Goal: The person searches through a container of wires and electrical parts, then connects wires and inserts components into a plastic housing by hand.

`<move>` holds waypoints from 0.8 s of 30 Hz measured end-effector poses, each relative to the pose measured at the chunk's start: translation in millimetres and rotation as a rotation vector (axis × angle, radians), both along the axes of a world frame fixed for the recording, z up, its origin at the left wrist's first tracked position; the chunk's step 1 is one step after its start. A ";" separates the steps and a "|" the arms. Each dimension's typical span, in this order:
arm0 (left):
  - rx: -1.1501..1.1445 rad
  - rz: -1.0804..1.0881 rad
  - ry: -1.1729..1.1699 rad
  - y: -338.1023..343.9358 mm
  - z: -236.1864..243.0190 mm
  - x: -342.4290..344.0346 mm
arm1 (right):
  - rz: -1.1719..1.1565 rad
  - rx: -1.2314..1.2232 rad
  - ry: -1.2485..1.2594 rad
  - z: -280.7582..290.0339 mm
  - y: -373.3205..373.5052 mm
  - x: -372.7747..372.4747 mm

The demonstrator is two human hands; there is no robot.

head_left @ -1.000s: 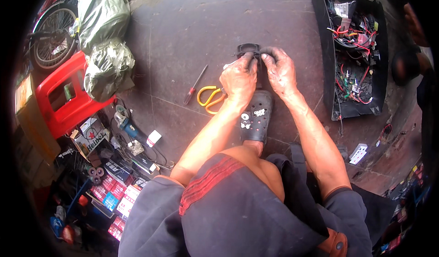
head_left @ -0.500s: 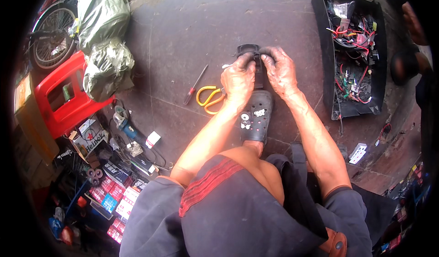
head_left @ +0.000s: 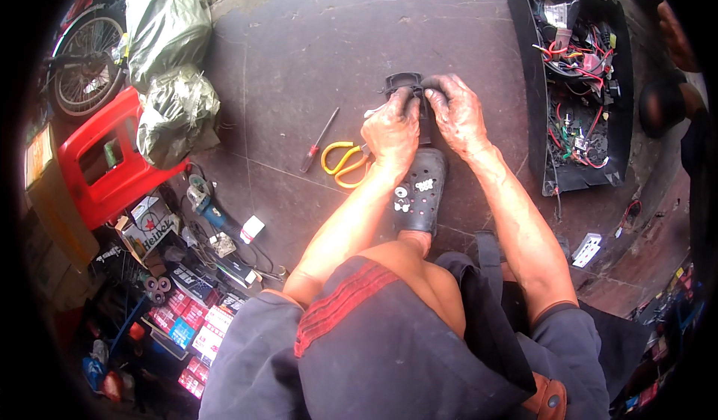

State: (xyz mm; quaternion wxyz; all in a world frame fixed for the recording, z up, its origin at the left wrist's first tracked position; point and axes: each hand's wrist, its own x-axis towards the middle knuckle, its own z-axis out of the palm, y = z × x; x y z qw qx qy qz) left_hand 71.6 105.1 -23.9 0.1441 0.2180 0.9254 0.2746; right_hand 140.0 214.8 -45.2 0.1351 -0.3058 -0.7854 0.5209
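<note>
Just beyond my shoe, both hands meet at a black part (head_left: 404,81) with a curved, ring-like far end; its exact kind is hard to make out. My left hand (head_left: 392,130) has thumb and fingers closed on its near side. With thumb and forefinger pinched together, my right hand (head_left: 457,115) works at its right side, and whatever sits between those fingertips is too small to name. Yellow-handled pliers or scissors (head_left: 345,166) lie left of my left wrist, their tips hidden by it. Farther left is a screwdriver (head_left: 320,140) with a red handle.
A black bin (head_left: 532,121) of wires and connectors stands at right. At left are a red plastic stool (head_left: 97,158), a covered bundle (head_left: 170,38), an angle grinder (head_left: 206,199) and stacked small boxes (head_left: 183,315). My clog (head_left: 422,181) rests below my hands. Another person's foot (head_left: 662,109) is far right.
Both hands stay nearly in place at the black part. Slightly more of its curved far end shows above my left fingers.
</note>
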 end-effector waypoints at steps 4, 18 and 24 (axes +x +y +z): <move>0.096 -0.015 0.113 -5.8 -9.7 0.4 | 0.003 -0.081 -0.002 3.2 -0.2 0.1; 0.111 -0.176 0.294 -7.3 -20.3 -4.9 | 0.054 -0.082 -0.026 0.6 7.5 2.2; 0.101 -0.246 0.361 -11.4 -18.9 -10.1 | 0.099 -0.118 -0.010 -0.7 9.9 -1.2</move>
